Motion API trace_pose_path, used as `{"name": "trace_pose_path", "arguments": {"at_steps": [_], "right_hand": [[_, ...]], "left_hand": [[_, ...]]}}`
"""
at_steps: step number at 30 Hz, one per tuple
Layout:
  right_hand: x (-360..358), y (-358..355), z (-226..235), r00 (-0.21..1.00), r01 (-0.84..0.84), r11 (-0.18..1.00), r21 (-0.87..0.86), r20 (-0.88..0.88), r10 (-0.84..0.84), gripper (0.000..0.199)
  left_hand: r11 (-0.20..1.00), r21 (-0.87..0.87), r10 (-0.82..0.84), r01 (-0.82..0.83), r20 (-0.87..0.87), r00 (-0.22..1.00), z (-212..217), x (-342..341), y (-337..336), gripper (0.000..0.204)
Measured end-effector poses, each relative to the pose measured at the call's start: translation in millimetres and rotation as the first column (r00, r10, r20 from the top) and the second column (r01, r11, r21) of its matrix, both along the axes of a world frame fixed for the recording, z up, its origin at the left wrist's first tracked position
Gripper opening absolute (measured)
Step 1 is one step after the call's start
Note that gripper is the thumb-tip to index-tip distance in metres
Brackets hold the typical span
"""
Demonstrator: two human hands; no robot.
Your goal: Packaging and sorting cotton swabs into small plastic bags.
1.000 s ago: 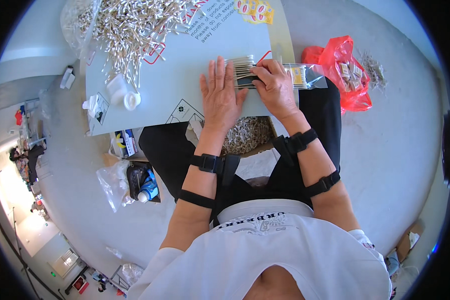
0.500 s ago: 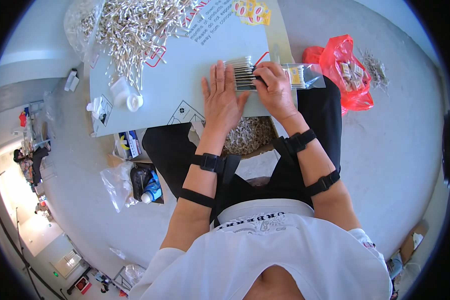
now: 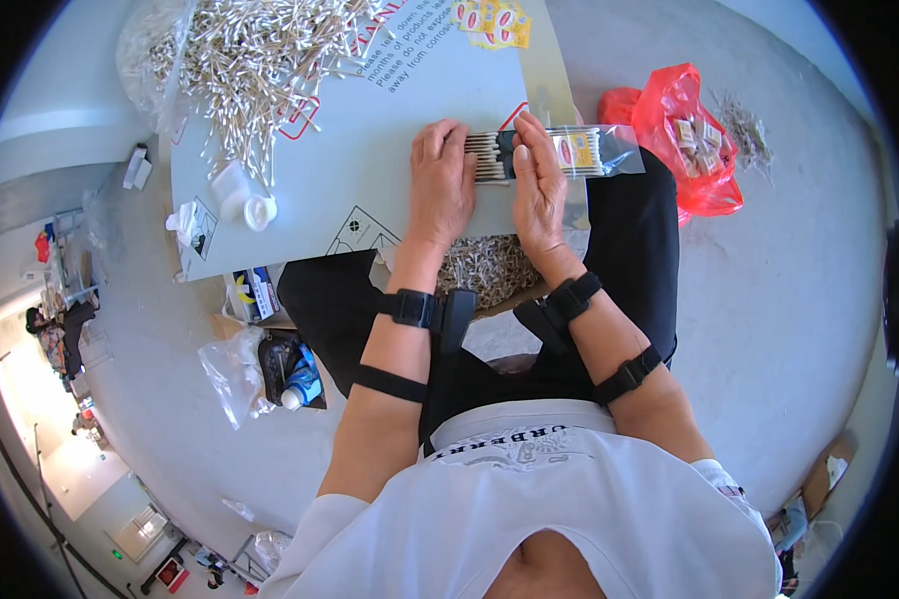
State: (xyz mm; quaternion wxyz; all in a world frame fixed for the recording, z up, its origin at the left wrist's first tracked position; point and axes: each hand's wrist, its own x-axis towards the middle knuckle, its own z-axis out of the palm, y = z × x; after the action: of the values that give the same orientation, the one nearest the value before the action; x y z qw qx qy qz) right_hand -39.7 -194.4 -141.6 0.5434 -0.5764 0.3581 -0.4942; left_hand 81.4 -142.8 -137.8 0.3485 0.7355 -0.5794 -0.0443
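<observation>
On the table, a flat row of cotton swabs (image 3: 485, 156) lies between my two hands, partly inside a clear plastic bag (image 3: 621, 150) with a yellow-and-white label (image 3: 575, 152). My left hand (image 3: 442, 185) has its fingers bent and closed round the left ends of the swabs. Stretched out, the fingers of my right hand (image 3: 541, 195) rest on the bag beside the label, thumb apart from the index finger. A dark strip (image 3: 506, 148) shows across the swabs beside the right fingers; its kind is unclear.
A large heap of loose swabs (image 3: 260, 60) covers the table's far left, near a white round container (image 3: 260, 212). Yellow labels (image 3: 491, 22) lie at the far edge. A box of swabs (image 3: 489, 268) sits below the table edge; a red bag (image 3: 681, 140) stands on the right.
The left fingers, flat beside the swabs before, are now bent round their ends. The swabs and bag sit further together, and the right fingers have straightened from a pinch.
</observation>
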Motion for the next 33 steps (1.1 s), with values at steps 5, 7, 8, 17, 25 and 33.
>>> {"name": "trace_pose_path", "arguments": {"at_steps": [5, 7, 8, 17, 25, 33], "right_hand": [[10.1, -5.1, 2.4, 0.999, 0.029, 1.0, -0.006, -0.019, -0.03, 0.03], [14.3, -4.3, 2.9, 0.999, 0.034, 0.999, 0.003, -0.018, -0.034, 0.031], [16.4, -3.9, 1.5, 0.998, 0.041, 0.999, -0.032, -0.036, -0.042, 0.031], [18.5, -21.9, -10.9, 1.0, 0.0, 1.0, -0.003, 0.005, 0.0, 0.032], [3.8, -28.5, 2.4, 0.995, -0.012, 0.998, -0.067, -0.104, 0.005, 0.03], [-32.7, -38.0, 17.3, 0.587, -0.595, 0.685, -0.421, -0.81, 0.012, 0.053]], "left_hand": [[0.958, -0.203, 0.126, -0.2, -0.326, 0.937, 1.4, -5.4, 0.9, 0.038], [0.928, -0.217, 0.173, -0.303, -0.47, 0.866, -1.5, -5.3, 0.5, 0.046], [0.927, -0.217, 0.175, -0.305, -0.47, 0.865, -3.3, -6.4, -0.8, 0.046], [0.903, -0.259, -0.004, -0.343, -0.804, 0.595, -9.7, -26.6, -11.9, 0.047], [0.893, -0.277, -0.066, -0.354, -0.86, 0.506, -1.1, -6.0, -0.4, 0.045], [0.956, 0.294, -0.064, -0.003, 0.217, 0.974, 11.1, -12.3, 15.1, 0.066]]}}
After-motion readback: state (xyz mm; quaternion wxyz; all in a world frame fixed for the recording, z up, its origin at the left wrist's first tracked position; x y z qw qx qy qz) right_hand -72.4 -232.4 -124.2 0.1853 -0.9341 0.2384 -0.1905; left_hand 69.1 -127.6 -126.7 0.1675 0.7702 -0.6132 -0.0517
